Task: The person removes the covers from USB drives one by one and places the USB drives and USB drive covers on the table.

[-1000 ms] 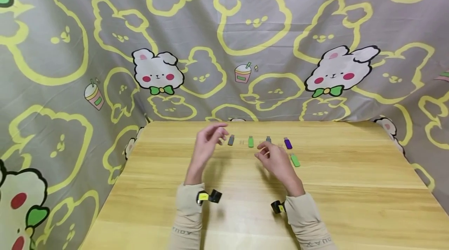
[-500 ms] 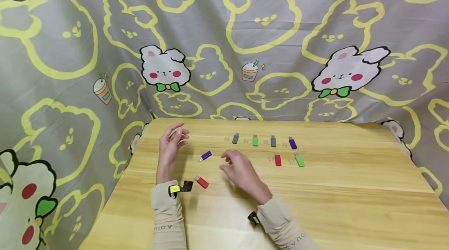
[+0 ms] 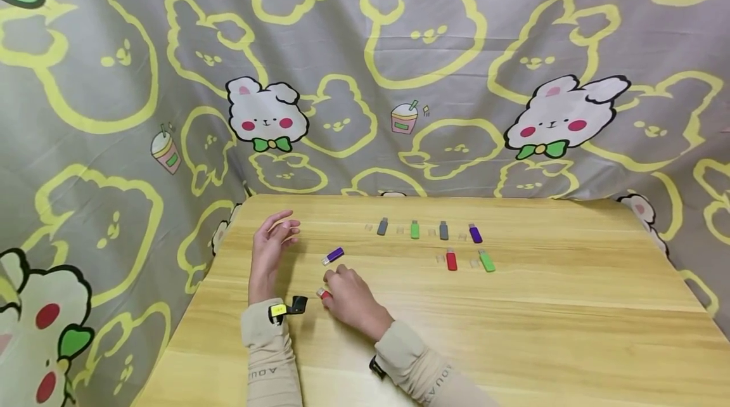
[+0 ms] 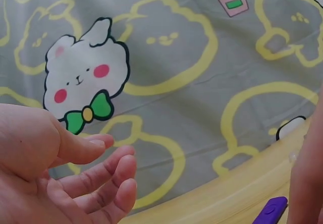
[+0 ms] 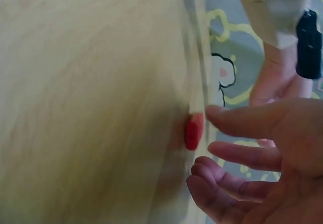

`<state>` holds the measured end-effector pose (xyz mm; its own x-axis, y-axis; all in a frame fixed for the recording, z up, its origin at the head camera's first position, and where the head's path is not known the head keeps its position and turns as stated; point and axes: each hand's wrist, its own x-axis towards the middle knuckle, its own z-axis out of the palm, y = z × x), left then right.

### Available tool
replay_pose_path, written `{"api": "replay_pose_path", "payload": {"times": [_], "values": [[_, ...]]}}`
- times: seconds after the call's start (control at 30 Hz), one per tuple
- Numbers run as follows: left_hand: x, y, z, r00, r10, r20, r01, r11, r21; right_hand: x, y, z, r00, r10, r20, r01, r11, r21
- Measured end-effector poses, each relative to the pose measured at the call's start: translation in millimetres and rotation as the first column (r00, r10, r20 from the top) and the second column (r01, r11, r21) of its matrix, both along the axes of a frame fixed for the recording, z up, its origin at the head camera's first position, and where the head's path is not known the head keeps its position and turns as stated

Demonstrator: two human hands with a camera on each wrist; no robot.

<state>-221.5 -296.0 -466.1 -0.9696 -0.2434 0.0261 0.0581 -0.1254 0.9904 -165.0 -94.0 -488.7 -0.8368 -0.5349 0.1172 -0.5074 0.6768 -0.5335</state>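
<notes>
My right hand (image 3: pixel 353 302) is over a red USB stick (image 3: pixel 324 293) near the middle left of the table, covering part of it. In the right wrist view, this red USB stick (image 5: pixel 193 132) lies by the thumb tip, with the thumb and fingers apart; whether they touch it I cannot tell. My left hand (image 3: pixel 270 245) hovers over the table's left side, fingers loosely bent and holding nothing, as the left wrist view of the left hand (image 4: pixel 75 168) confirms. Between both hands lies a purple USB stick (image 3: pixel 333 256) with its metal plug exposed.
Toward the back right is a row of USB sticks: grey (image 3: pixel 383 226), green (image 3: pixel 415 229), another grey (image 3: pixel 443 230) and purple (image 3: pixel 476 233). In front lie a red one (image 3: pixel 452 260) and a green one (image 3: pixel 486 260). Small clear caps (image 3: pixel 400 231) sit beside them. A patterned curtain (image 3: pixel 342 77) hangs behind.
Both hands have moved left from the row of sticks, uncovering a red one there. In the last half second my right hand came nearer and further left, onto the loose red USB stick.
</notes>
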Motion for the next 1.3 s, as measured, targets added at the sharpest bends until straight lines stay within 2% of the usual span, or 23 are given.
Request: {"api": "replay_pose_path", "payload": {"times": [0.13,0.27,0.43,0.67,0.8,1.03,1.3], "values": [[0.4,3,0.5,1.000,0.006,-0.004,-0.006,1.000,-0.002,0.9,-6,-3.3,1.000,0.009,-0.021,-0.008,0.999,0.053],[-1.8,8,1.9,1.000,-0.010,0.001,0.010,1.000,-0.015,0.2,-5,-3.5,0.999,0.038,-0.033,-0.037,0.999,0.035],[-4.9,16,4.6,0.998,-0.064,-0.001,0.064,0.995,-0.073,-2.7,5,-0.3,0.998,0.068,-0.007,-0.068,0.997,-0.037],[-7.7,31,7.4,0.990,-0.142,0.000,0.141,0.983,-0.115,-11.5,37,3.1,0.999,0.054,0.002,-0.052,0.977,-0.208],[-7.7,44,8.7,0.978,-0.211,0.005,0.208,0.964,-0.167,-16.6,62,6.2,0.999,0.034,0.005,-0.031,0.962,-0.271],[-9.8,61,9.8,0.945,-0.326,0.003,0.316,0.912,-0.262,-25.1,98,22.2,0.998,-0.044,0.040,0.055,0.940,-0.335],[-10.6,88,14.6,0.922,-0.386,0.004,0.369,0.878,-0.306,-34.0,128,32.8,0.991,-0.130,0.019,0.128,0.919,-0.372]]}}
